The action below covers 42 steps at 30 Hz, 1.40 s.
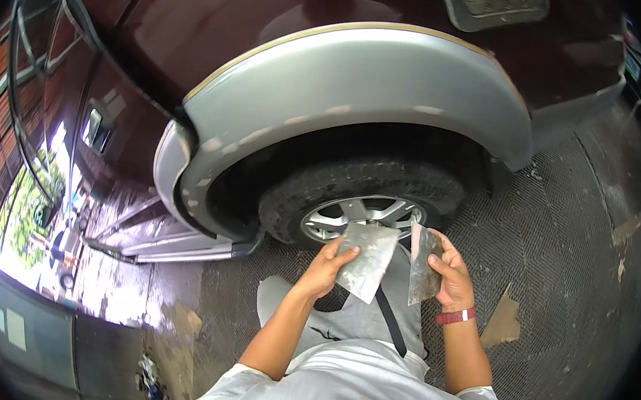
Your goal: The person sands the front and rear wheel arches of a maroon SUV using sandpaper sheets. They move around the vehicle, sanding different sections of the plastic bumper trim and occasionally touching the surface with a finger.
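Observation:
My left hand point(322, 270) is closed on a pale grey, smudged rectangular sheet point(371, 258), thumb on its face. In my right hand point(457, 279) is a narrower flat piece point(423, 281), dark grey and brown with a pale edge, pinched under the thumb. A small gap separates the two pieces. I cannot make out what either is made of. Just beyond them stands the car's wheel point(366, 206), a black tyre on a silver rim. Above the tyre curves a grey fender flare point(339, 72) with pale, scuffed patches along its lower lip.
The dark maroon car body point(222, 12) fills the far side, with a fuel door point(497, 6) hanging above the flare. A side step point(194, 251) runs off to the left. Torn brown cardboard point(504, 320) lies on the textured floor point(560, 244) at my right.

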{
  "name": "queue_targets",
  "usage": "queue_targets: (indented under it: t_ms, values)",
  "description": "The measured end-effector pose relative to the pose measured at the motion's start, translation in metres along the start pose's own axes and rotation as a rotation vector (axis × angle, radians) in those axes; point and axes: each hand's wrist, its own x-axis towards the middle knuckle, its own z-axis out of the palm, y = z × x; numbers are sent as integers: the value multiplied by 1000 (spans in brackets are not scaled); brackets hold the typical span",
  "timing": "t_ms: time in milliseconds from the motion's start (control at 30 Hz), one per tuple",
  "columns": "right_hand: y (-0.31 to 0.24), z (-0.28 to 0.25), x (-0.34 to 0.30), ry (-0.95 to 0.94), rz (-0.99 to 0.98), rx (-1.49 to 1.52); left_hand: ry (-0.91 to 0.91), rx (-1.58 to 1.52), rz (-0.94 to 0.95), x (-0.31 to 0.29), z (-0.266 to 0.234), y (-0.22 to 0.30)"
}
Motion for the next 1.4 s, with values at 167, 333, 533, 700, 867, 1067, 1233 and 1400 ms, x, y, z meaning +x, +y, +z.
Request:
queue_targets:
  t_ms: [167, 333, 533, 700, 867, 1067, 1233, 1400]
  values:
    - [17, -5, 10, -62, 157, -253, -33, -194, -29, -27, -10, 12]
    - [3, 16, 15, 19, -237, -1155, 182, 61, 153, -18, -19, 4]
    - [47, 57, 1, -148, -769, -1897, 411, 266, 362, -22, 9, -17]
    - [56, 50, -30, -351, -619, -1828, 604, 74, 454, -25, -6, -23]
    - [52, 77, -43, -512, -764, -1478, 360, -59, 271, -18, -22, -32]
    - [72, 27, -25, -165, -622, -1851, 361, -87, 248, -13, 11, -24]
    - [11, -14, -12, -4, -448, -1435, 388, -146, 164, -13, 19, -21]
    - [-65, -36, 18, 293, -669, -803, 377, -144, 146, -5, 10, -32]
